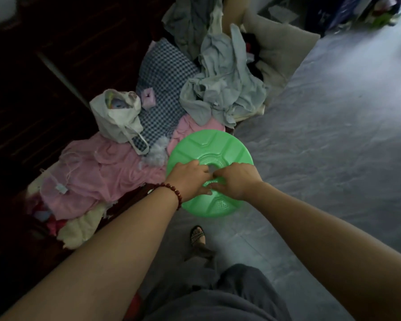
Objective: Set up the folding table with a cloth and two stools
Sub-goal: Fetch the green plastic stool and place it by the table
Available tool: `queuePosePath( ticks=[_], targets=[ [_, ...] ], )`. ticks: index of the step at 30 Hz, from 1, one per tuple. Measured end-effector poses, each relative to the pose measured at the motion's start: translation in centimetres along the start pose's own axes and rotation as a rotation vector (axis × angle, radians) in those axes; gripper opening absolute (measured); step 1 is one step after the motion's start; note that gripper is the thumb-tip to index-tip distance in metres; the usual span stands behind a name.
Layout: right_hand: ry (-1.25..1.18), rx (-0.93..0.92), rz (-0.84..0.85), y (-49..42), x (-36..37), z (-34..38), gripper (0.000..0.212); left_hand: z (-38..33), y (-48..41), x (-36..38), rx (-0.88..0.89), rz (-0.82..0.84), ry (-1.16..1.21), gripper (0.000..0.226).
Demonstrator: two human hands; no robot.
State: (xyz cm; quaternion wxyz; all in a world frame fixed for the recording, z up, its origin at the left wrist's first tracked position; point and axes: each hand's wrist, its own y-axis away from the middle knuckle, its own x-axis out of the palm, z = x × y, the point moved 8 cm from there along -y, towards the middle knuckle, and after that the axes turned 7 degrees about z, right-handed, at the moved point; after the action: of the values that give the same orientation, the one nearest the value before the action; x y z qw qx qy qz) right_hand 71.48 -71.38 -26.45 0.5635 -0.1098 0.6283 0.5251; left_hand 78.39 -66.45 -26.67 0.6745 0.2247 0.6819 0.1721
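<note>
My green plastic stool (218, 144) is close in front of me, just right of the clothes heap (97, 172). Its round ribbed seat faces up, level, with 1 hole at its centre, where my left hand (190, 179) and right hand (236, 181) grip it.

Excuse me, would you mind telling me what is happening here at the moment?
A person reaches down to a round green plastic stool, the left hand and the right hand both gripping its seat at the central hole. A heap of pink cloth and a blue checked cloth lie beside it. No folding table is in view.
</note>
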Motion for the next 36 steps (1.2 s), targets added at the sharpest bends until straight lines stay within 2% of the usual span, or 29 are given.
queuePosePath(
  ticks=[5, 11, 26, 36],
  targets=[
    [-0.075, 0.075, -0.04, -2.8, -3.1, -4.2, 0.048, 1.6, -5.1, -4.2, 0.101, -0.012, -0.094, 0.054],
    [-0.103, 0.165, -0.069, -4.6, -6.1, -12.0, 0.047, 0.3, -12.9, -8.9, 0.204, -0.012, -0.148, 0.053],
    [-0.197, 0.309, -0.121, -9.1, -16.6, -41.9, 0.047, -8.1, -39.5, -26.8, 0.331, -0.016, -0.292, 0.052],
    [-0.202, 0.375, -0.152, -13.1, -23.3, -55.8, 0.047, -10.0, -53.4, -35.7, 0.407, -0.044, -0.314, 0.055]
  ],
)
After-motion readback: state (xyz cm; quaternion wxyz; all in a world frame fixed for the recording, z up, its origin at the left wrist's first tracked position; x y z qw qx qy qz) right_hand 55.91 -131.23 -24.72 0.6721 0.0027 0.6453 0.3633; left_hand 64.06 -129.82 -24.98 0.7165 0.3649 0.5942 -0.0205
